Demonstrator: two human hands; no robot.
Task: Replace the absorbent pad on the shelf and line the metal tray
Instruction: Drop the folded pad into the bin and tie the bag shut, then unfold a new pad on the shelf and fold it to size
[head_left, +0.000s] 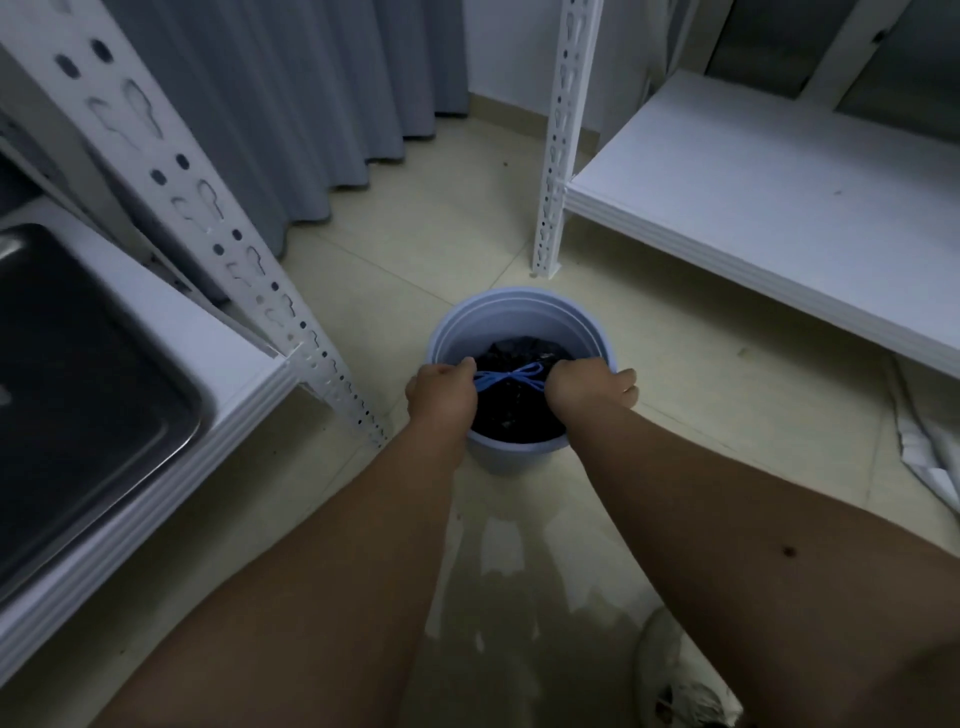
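Metal tray (78, 395) dark, glossy, unlined; on shelf (244, 379)

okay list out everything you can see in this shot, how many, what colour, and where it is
bucket: one, light blue, on the floor at centre
bag: one, black, inside the bucket
drawstrings: blue, crossed over the bag, ends in both hands
metal tray: one, dark steel, on the left shelf
shelving racks: two, white, left and right
curtain: grey, behind
left hand: grips a drawstring end at the bucket's left rim
right hand: grips the other end at the right rim
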